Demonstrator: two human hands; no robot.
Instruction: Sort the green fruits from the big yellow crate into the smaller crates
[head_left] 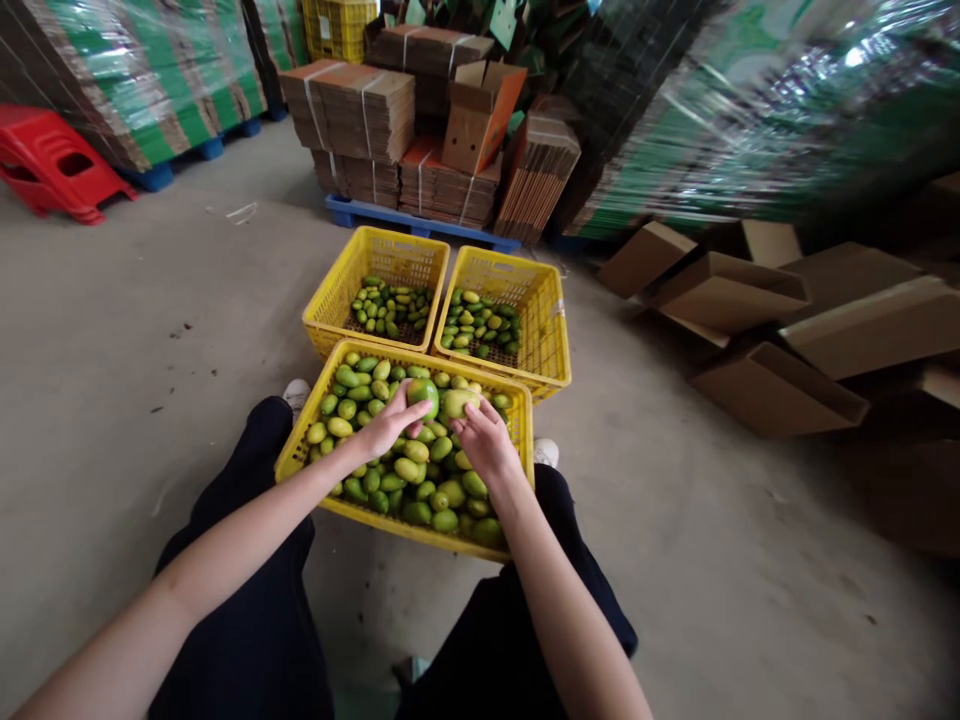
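Left hand [393,417] and right hand [487,436] were both full

The left fingers were clamped round a green fruit [424,398]; the right fingers pinched a paler fruit [458,404] just beside it. Both were above the front basket [375,519], a yellow one crowded with loose fruits [409,470], green and yellowish. Behind it, the left rear basket [330,298] and right rear basket [541,320] stood side by side, each with fewer fruits inside. Dark trouser legs [247,620] flanked the front basket. Farther off, bundled cardboard [352,112] was stacked on a blue pallet [375,213], with open boxes [727,292] to the right and a red stool [64,160] to the left.
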